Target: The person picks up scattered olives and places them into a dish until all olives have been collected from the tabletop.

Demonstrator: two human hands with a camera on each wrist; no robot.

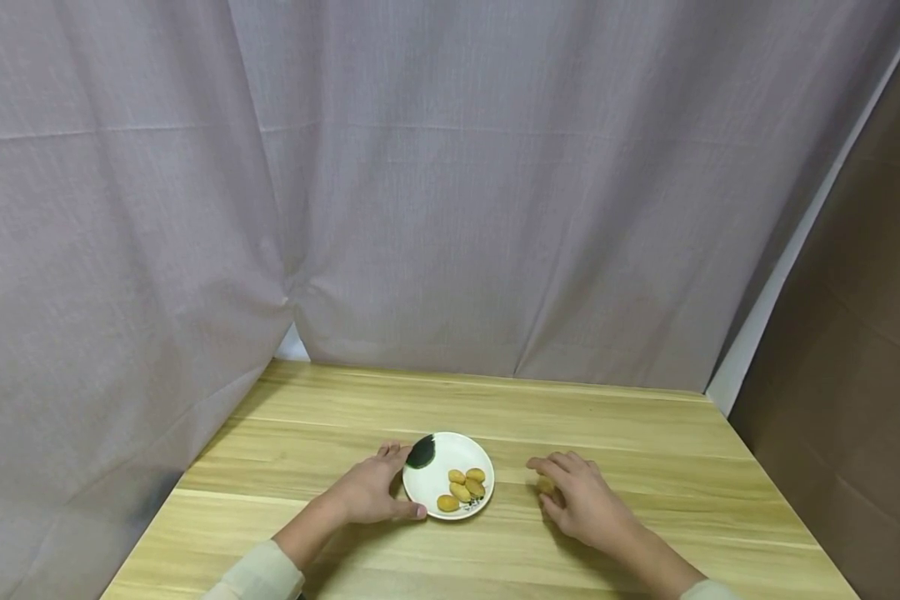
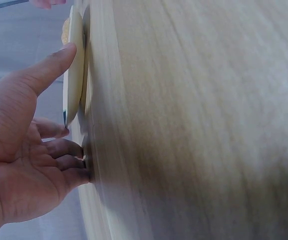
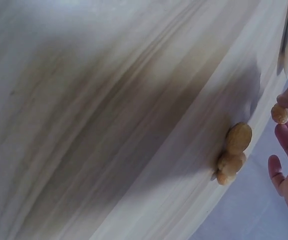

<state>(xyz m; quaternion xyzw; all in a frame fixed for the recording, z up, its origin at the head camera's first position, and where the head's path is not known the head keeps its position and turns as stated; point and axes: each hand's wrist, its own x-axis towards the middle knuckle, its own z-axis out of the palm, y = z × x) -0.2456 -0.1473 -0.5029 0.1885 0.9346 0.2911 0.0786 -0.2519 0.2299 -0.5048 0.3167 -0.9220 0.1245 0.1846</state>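
A round white plate (image 1: 438, 475) with a dark green patch on its rim stands on the table. Several small yellow oval fruits (image 1: 460, 492), much like kumquats, lie on its near right part. My left hand (image 1: 371, 487) holds the plate at its left rim, thumb at the near side and forefinger farther back; the left wrist view shows the thumb (image 2: 59, 62) against the edge. To the right of the plate, my right hand (image 1: 588, 504) pinches one yellow oval fruit (image 3: 280, 114) between thumb and forefinger, above the tabletop.
In the right wrist view, more of these fruits (image 3: 239, 137) lie in a short row on the wooden table (image 1: 330, 417), near the right hand. Grey curtains (image 1: 457, 250) hang behind and on the left; a brown cloth (image 1: 847, 433) hangs on the right.
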